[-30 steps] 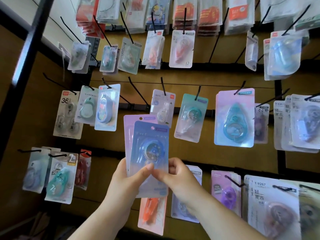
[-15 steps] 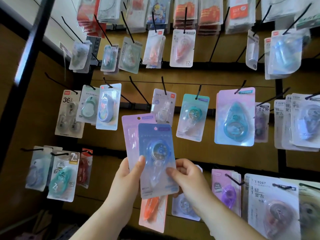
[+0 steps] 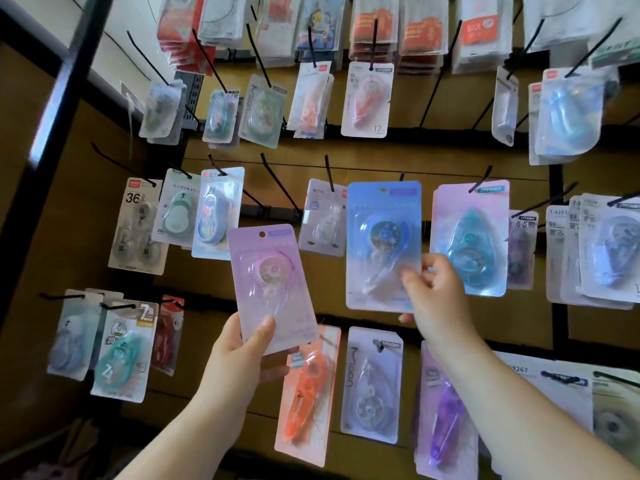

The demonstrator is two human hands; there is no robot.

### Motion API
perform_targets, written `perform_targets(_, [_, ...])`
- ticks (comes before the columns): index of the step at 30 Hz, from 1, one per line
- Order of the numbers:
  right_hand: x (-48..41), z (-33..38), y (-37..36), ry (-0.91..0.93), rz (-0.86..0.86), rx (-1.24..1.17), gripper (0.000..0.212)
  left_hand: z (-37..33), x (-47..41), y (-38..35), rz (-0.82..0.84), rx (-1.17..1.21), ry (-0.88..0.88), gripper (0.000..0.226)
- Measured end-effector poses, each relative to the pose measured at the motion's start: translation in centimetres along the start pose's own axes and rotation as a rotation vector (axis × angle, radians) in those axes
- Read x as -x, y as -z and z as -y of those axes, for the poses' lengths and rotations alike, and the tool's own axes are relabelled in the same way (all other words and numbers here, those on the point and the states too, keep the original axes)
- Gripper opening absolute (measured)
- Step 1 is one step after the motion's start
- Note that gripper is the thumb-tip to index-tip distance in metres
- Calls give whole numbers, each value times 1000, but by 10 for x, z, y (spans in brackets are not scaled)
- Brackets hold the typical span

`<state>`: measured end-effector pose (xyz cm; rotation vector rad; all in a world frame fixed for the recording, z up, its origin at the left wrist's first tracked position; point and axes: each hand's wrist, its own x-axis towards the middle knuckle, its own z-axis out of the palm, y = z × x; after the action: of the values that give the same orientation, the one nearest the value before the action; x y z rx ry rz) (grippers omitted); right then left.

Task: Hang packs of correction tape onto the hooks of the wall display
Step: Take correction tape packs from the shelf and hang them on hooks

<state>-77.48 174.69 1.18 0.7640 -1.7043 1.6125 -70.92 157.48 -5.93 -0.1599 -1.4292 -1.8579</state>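
My right hand (image 3: 434, 292) pinches the lower right corner of a blue correction tape pack (image 3: 382, 244) and holds it upright against the middle row of the wall display. Its hang hole sits just under a black hook (image 3: 401, 176), whose tip shows above the pack's top edge. My left hand (image 3: 242, 355) grips the bottom of a pink-purple correction tape pack (image 3: 270, 285), thumb on the front, tilted slightly left, lower and to the left of the blue one. An empty black hook (image 3: 280, 188) juts out above the pink pack.
Many other tape packs hang on black hooks in three rows. A white pack (image 3: 323, 220) hangs just left of the blue one, a pink pack with a teal dispenser (image 3: 471, 237) just right. An orange pack (image 3: 308, 393) hangs below. A black frame post (image 3: 52, 133) stands left.
The two packs were stacked together in both hands. Now my right hand has carried the blue pack up and right to the middle row, and my left hand keeps the pink one.
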Motion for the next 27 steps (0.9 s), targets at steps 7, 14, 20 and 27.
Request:
perform_targets(7, [-31, 10, 9, 3, -121, 69, 8, 1, 0, 4, 16, -10, -7, 24])
perform_targets(14, [-42, 11, 9, -32, -118, 124, 6, 4, 0, 3, 48, -18, -4, 21])
perform_targets(20, [-46, 5, 9, -43, -126, 142, 17, 6, -1, 6, 60, -26, -6, 22])
perform_targets(27, [-48, 1, 5, -106, -119, 78, 27, 8, -3, 8, 66, -22, 8, 23])
